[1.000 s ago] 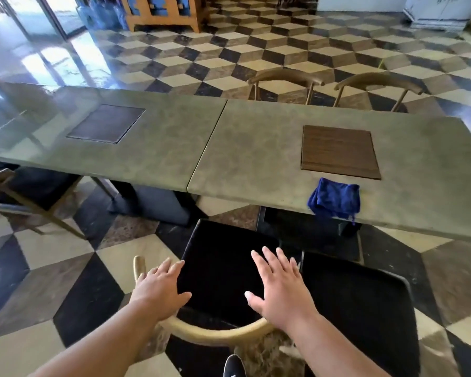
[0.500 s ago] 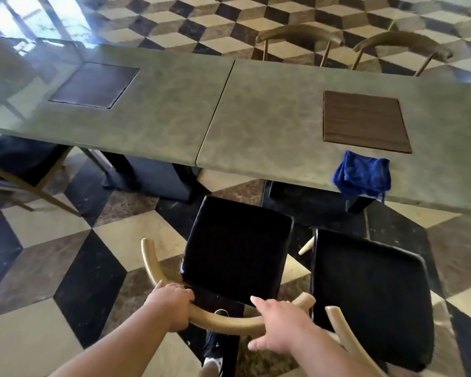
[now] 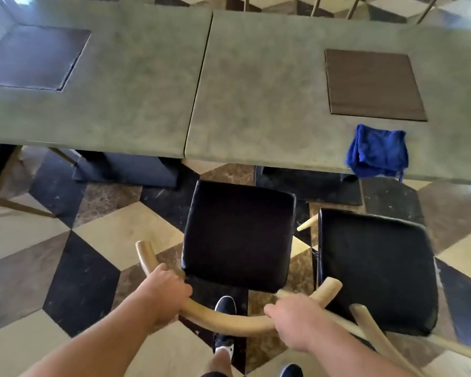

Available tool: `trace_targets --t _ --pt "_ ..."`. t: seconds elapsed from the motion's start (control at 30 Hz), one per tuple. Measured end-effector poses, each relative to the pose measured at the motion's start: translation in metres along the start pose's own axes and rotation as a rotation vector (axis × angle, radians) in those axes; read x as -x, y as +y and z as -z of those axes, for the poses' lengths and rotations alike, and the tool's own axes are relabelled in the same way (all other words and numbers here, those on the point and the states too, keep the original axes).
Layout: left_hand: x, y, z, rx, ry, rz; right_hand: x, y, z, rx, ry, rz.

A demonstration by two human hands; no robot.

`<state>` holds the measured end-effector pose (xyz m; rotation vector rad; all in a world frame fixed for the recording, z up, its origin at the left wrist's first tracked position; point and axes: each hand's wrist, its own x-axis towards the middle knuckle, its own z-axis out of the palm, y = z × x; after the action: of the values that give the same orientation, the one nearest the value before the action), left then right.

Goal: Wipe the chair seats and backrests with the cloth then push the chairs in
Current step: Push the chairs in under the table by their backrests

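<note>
- Gripping the curved wooden backrest [image 3: 229,323] of the chair [image 3: 239,235] in front of me with both hands. The fingers of my left hand [image 3: 166,292] are curled round the rail at its left bend, and those of my right hand [image 3: 297,321] are wrapped round it at the right bend.
- The chair stands on the chequered floor [image 3: 98,240] straight ahead, its black seat between my hands and the desk [image 3: 256,91]. The seat's front edge is near the desk's edge but not under it.
- The relation that counts is that the desk's near edge runs left to right across my view and the backrest's span lies roughly parallel to it. I judge a push in would go straight forward, away from me, with both hands sharing the load evenly.
- The blue cloth [image 3: 377,151] lies crumpled at the desk's near edge, ahead and to my right, with a corner hanging over. Neither hand holds it, and my right hand is the nearer one.
- A second chair [image 3: 375,268] stands just beside the first on the right. The right tip of my backrest shows in front of its seat, so the two could catch if I swing the chair rightward.
- I cannot tell whether this seat has been wiped.
</note>
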<state>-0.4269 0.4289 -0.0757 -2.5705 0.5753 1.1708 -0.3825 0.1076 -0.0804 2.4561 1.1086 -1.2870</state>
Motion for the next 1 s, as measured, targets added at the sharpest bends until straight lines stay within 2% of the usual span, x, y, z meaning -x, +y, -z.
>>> trace_targets --t 0.17,0.47,0.67,0.8,1.0 --pt "-0.022 -0.048 0.058 -0.029 0.068 0.03 -0.012 0.036 0.076 0.038 0.179 -0.017" --pt "-0.078 -0.112 0.135 -0.013 0.155 0.088 -0.062 0.101 0.159 0.135 0.263 -0.056" --pt "-0.122 -0.131 0.141 -0.002 0.182 0.091 -0.094 0.133 0.178 0.171 0.275 -0.071" --pt "-0.131 -0.142 0.12 -0.014 0.114 0.094 -0.115 0.123 0.167 0.195 0.273 -0.026" --pt "-0.134 -0.147 0.112 0.003 0.14 0.117 -0.123 0.12 0.156 0.192 0.334 -0.045"
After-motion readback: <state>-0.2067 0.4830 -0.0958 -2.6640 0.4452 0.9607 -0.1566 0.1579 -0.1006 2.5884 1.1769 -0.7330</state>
